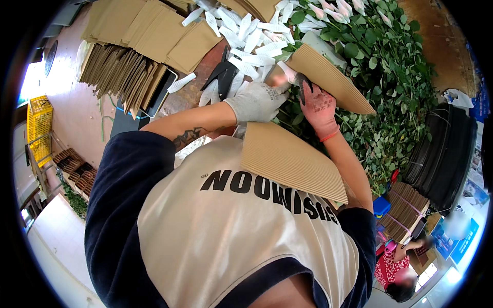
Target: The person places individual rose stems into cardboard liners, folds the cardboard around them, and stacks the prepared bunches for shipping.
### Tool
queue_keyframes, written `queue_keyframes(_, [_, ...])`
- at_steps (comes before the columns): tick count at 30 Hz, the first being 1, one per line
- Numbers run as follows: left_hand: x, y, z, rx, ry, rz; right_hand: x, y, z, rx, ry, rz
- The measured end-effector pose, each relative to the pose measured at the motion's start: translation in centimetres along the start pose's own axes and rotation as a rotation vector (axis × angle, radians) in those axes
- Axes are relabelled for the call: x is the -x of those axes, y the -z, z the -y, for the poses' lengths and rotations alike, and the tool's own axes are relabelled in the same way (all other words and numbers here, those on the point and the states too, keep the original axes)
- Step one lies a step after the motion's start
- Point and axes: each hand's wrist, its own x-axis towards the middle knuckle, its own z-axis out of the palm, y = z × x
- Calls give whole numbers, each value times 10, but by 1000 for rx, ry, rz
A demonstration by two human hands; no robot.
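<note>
Currently my left hand (258, 101), grey-gloved, and right hand (318, 106), pink-gloved, both clamp the brown corrugated cardboard sheet (328, 77) wrapped around green leafy flower stems (380, 66) on the counter (195, 95)

Pinkish worktable (77, 110), yellow crate (38, 120) by bright window, pale floor (56, 241)

I see a phone screen (160, 92), dark, slim rectangle, upper left under fanned brown card sheets. White paper label strips (241, 31) lie scattered top centre, narrow w/ rounded ends. Blue poster-like signs (462, 238) sit at lower right edge, partly blurred. Can't tell other pkgs.
</note>
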Motion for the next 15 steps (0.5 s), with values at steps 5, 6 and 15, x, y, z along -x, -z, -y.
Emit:
queue_keyframes(5, [0,13,-5,-12,41,63,-3,-20,-6,-8,-18,-12])
queue_keyframes(6, [0,13,-5,-18,45,62,-1,-29,-5,-34,-61,-8])
queue_keyframes(15, [2,2,-4,-16,56,-1,2,-23,1,3,-7,180])
